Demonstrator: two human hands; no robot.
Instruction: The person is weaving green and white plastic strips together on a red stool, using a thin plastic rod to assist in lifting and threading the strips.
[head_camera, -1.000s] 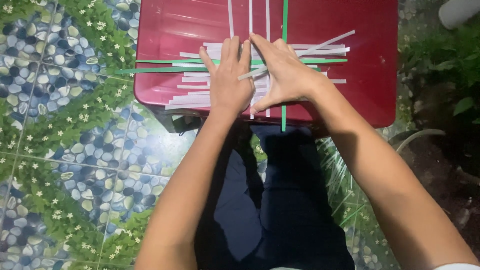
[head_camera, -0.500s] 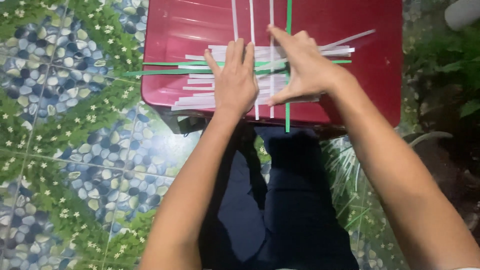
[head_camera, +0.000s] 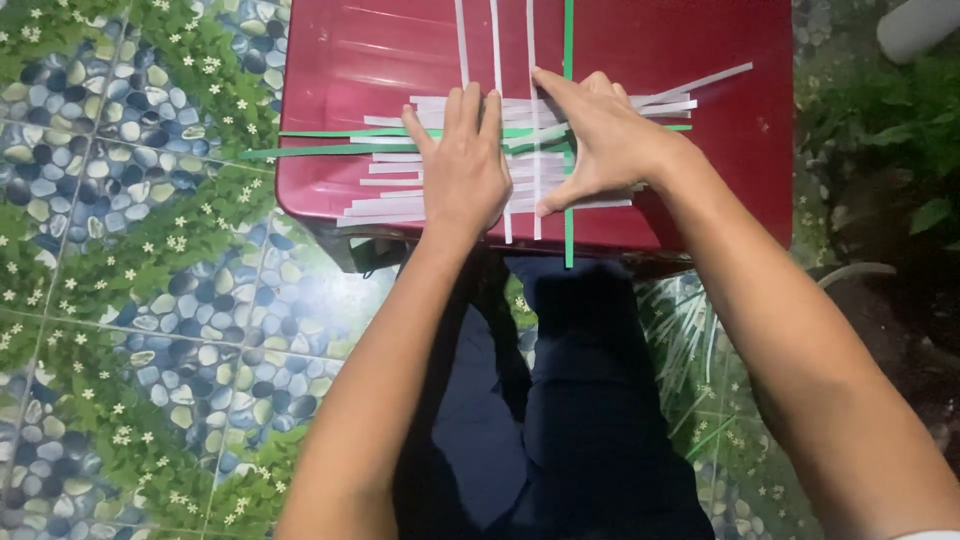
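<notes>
Two bare hands rest flat on a mesh of paper strips laid across a dark red plastic stool (head_camera: 340, 70). The left hand (head_camera: 462, 165) lies palm down near the middle of the stool top, fingers together and extended, pinning the white horizontal strips (head_camera: 385, 205) beneath it. The right hand (head_camera: 600, 140) sits just beside it, toward the stool's right half, fingers spread, thumb pointing to the near edge. Neither hand closes around anything; both press flat.

White vertical strips (head_camera: 497, 40) run from the far edge of the stool, out of frame at the top, and pass under the hands. A green vertical strip (head_camera: 568, 35) does the same and overhangs the near edge. A green horizontal strip (head_camera: 300, 150) projects past the stool's left edge. How the strips interlace under the palms is hidden.

Below the stool's near edge, dark trousers (head_camera: 590, 420) are visible. A patterned tiled floor (head_camera: 130, 300) lies left of the stool.
</notes>
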